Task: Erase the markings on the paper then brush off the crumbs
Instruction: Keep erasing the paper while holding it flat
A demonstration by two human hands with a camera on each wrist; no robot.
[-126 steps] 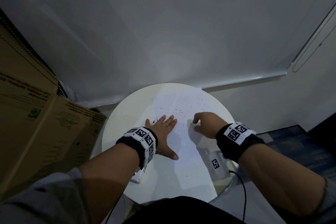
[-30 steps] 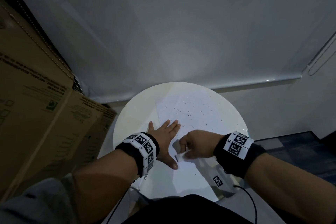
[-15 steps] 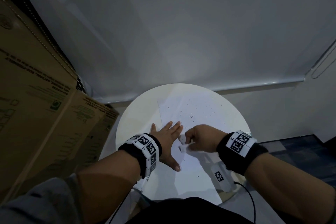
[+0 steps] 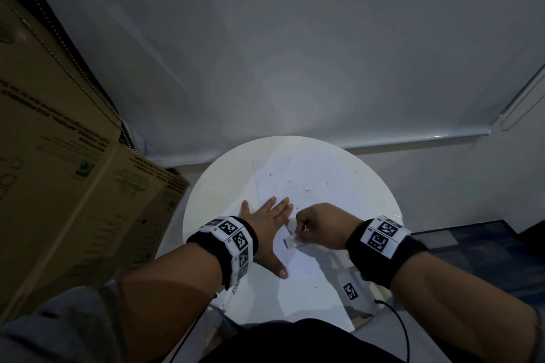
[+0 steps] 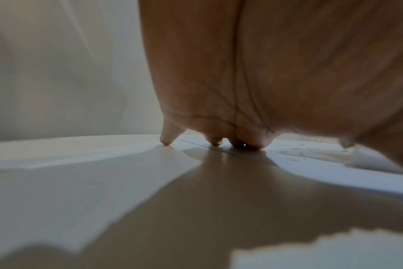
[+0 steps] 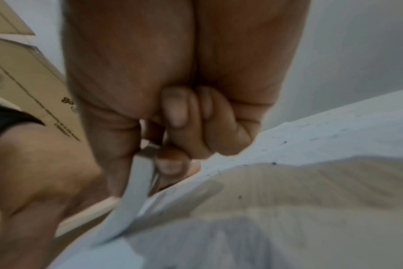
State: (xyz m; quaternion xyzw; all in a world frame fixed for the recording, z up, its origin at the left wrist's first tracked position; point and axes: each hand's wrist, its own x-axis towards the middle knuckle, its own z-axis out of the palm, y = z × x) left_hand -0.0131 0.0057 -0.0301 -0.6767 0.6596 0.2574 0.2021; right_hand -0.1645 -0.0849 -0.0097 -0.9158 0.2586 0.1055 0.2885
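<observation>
A white paper lies on the round white table, with dark eraser crumbs scattered over its far half. My left hand lies flat with its fingers spread, pressing the paper's left edge; in the left wrist view its fingertips touch the surface. Just to its right, my right hand is curled and pinches a small white eraser against the paper. The right wrist view shows the eraser between thumb and fingers, with crumbs on the paper.
Large cardboard boxes lean close to the table's left side. A pale blind hangs behind the table. A tagged white device and a black cable sit under my right wrist at the table's near right edge.
Over four seconds my right hand moved from the paper's middle back toward me, next to the left hand. In the last second it shifted only slightly. The left hand stayed flat.
</observation>
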